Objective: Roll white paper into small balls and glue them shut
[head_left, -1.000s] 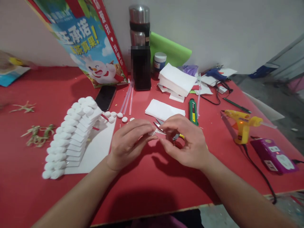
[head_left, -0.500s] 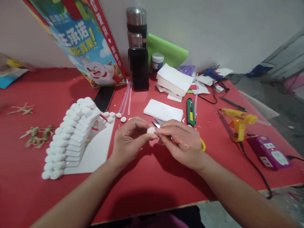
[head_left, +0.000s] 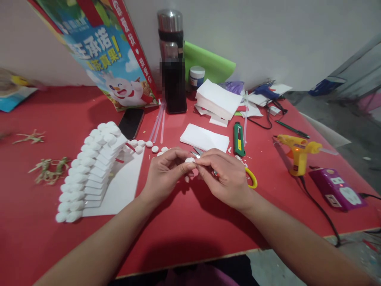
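Observation:
A small white rounded piece is pinched between the thumb and fingers of my left hand. My right hand has its thumb and index finger closed on the right edge of the same piece. Scissors with a yellow handle lie beneath my right hand, which hides their middle; the blade tips poke out beyond the fingers. Several loose white discs lie beyond my left hand. To the left, a curved stepped model of white pieces, edged with rows of similar discs, stands on a white board.
Behind my hands lie a paper stack and a green utility knife. A yellow glue gun and purple power strip sit at right. Farther back are a phone, an upright black phone, a steel flask and a printed bag.
My fingers have turned the white piece slightly, and my right hand has shifted a little left, showing more of the yellow scissor handle. The view has moved slightly.

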The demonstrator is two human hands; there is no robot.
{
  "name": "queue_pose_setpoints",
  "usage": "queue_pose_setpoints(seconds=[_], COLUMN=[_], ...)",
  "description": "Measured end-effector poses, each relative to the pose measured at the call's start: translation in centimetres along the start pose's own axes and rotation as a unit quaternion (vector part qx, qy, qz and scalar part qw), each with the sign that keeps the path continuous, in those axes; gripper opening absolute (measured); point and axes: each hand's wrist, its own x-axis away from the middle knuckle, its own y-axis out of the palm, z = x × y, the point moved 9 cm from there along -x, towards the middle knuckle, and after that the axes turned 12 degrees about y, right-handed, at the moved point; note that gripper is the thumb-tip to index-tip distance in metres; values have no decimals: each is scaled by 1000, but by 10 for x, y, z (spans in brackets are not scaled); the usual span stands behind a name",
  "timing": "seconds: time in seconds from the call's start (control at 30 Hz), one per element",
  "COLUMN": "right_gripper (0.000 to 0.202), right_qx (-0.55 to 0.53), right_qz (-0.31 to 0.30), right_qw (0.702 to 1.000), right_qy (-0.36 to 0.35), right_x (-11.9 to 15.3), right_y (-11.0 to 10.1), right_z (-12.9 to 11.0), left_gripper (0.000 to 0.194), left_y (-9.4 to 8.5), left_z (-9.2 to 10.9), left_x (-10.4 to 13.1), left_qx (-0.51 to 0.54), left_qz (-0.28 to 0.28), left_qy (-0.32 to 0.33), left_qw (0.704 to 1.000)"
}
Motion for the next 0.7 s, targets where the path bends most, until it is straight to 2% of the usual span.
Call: queue_pose_setpoints(seconds=[0.07,0.13,0.23,0.33,0.47,0.7], right_gripper=[12,8,12,21,27,28], right_qx=[-22,-79,-190,-248,-262,-268], right_qz=[-18,-42,-82,-102,-101,-117], right_qw=[998,985,926,874,855,858], right_qy=[49,148,316,406,435,423], right_x=[-1,-2,5,12,12,10], right_y=[3,9,22,31,31,29], right_z=[8,24,52,64,70,80], left_gripper=[17,22,25,24,22,28], left_y=[-2,-6,-9,-9,-4,1], left_z=[-6,-10,-14,-16,-16,-33], left_x=[1,1,0,0,-1,4], left_qx=[4,0,-4,-1,1,59], left_qz=[14,30,39,27,-15,-47], left_qy=[-23,-36,-40,-45,-59,-127], left_qw=[1000,999,998,999,998,989])
